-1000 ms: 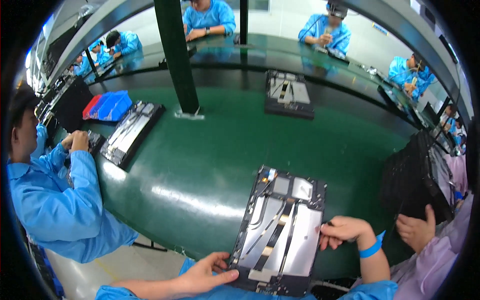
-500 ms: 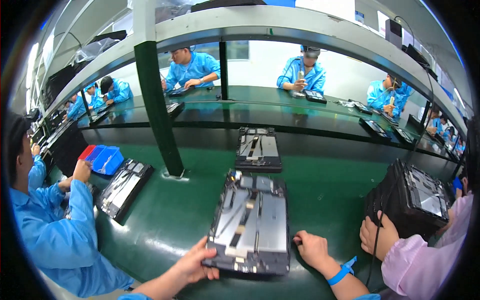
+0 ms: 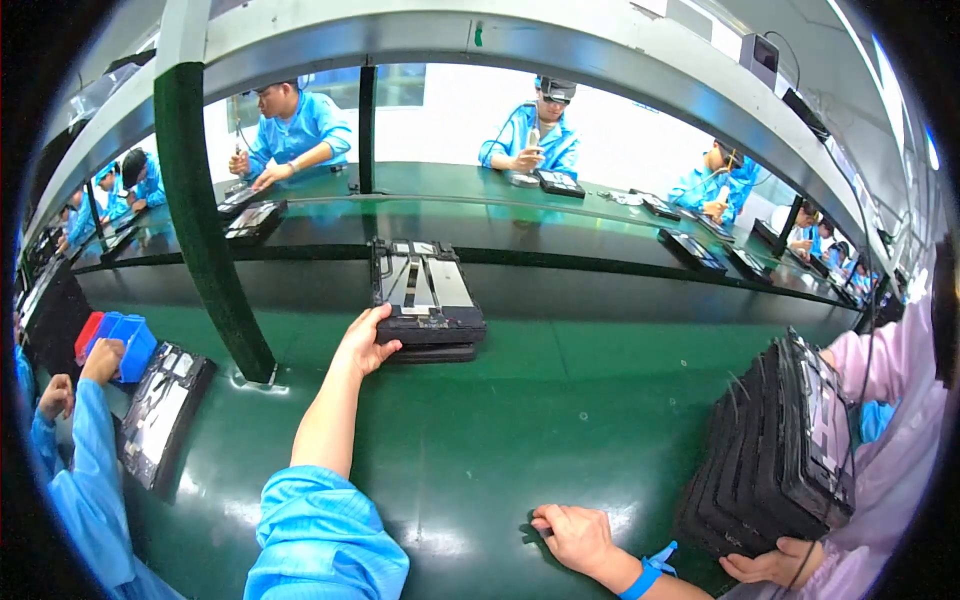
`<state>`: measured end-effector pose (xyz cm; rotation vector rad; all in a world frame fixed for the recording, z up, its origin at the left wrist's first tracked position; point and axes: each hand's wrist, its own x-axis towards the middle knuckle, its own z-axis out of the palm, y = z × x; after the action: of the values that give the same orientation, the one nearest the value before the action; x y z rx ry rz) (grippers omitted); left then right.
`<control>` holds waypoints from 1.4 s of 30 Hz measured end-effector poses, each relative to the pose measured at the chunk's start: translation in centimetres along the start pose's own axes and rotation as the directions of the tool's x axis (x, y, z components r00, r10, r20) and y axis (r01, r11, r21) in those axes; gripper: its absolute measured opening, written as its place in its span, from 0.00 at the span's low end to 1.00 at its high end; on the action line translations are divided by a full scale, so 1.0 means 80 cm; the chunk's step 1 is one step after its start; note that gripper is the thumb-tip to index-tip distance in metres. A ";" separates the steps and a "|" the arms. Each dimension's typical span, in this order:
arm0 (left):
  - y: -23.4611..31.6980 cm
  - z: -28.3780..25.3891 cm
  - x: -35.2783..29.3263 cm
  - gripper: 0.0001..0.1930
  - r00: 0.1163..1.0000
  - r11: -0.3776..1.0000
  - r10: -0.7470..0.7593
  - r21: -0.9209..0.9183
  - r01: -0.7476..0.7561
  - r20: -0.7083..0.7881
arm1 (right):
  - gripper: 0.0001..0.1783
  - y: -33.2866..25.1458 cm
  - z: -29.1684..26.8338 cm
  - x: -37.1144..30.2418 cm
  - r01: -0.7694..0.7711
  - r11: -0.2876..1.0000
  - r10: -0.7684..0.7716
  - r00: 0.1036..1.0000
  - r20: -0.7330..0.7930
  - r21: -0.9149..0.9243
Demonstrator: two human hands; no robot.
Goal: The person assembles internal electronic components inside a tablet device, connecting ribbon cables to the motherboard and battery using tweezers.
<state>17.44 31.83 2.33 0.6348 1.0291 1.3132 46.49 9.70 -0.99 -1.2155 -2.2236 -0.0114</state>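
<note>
A flat black panel with silver plates and cables lies on top of another one, out on the green table. My left hand stretches forward and grips the top panel's near left corner, thumb on its upper edge. My right hand rests near me on the table with nothing in it, fingers spread flat, a blue strap on its wrist.
At the right a person in pink holds an upright stack of black panels. At the left a person in blue works by another panel and blue and red bins. A green post stands left of my arm. Several people work across a far bench.
The panel I held close to me with both hands now lies on the stack farther out. My left hand went with it; my right hand let go and dropped to the table.
</note>
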 end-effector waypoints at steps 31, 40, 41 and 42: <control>-0.107 0.288 -0.306 0.15 0.596 0.716 0.039 0.394 -0.576 0.802 | 0.17 -0.002 -0.310 0.026 -0.219 0.975 0.209 0.873 -0.441 0.029; -0.253 0.288 -0.317 0.40 0.935 0.877 -0.039 0.461 -0.137 0.352 | 0.20 0.175 -0.349 -0.121 -0.666 0.716 0.594 0.423 -0.685 0.210; -0.264 0.286 -0.322 0.41 0.946 0.892 -0.057 0.442 -0.096 0.320 | 0.20 0.194 -0.336 -0.145 -0.624 0.735 0.548 0.316 -0.775 0.265; -0.271 0.287 -0.326 0.42 0.944 0.898 -0.092 0.437 -0.059 0.316 | 0.19 0.198 -0.320 -0.160 -0.590 0.763 0.504 0.287 -0.815 0.264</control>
<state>49.37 6.29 0.27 1.1480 1.0537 0.9121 76.53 1.95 9.37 -1.5187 -0.8423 -0.3714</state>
